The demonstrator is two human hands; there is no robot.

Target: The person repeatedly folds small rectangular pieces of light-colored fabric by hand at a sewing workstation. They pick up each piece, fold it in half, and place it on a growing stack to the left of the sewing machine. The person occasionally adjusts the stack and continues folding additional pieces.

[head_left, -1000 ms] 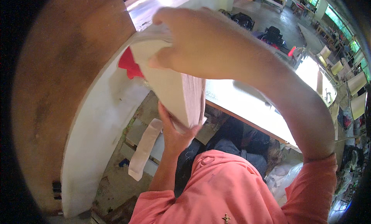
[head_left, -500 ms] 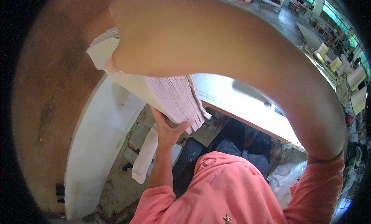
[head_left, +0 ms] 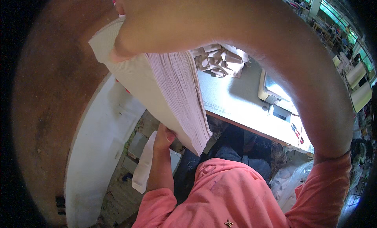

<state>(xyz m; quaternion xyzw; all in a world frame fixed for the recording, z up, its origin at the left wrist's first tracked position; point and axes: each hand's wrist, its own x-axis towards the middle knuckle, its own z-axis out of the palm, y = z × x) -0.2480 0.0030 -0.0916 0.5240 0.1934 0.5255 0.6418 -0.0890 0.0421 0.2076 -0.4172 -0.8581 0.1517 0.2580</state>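
A thick stack of pale fabric pieces (head_left: 165,90) is held up close to the camera, tilted, its layered edge facing right. My right hand (head_left: 157,31) grips the stack from above near its upper end, with the forearm arching over the view. My left hand (head_left: 163,135) supports the stack from underneath at its lower end. My coral shirt fills the bottom of the picture.
A white sewing table (head_left: 235,102) lies behind, with a heap of small folded pale pieces (head_left: 220,61) and a sewing machine base (head_left: 275,94). A curved white and brown board (head_left: 94,149) stands at left. A white strip of cloth (head_left: 143,167) hangs below.
The stack has risen closer to the camera and turned, its layered edge now showing. My right arm has swung higher across the view; the heap on the table has come into sight.
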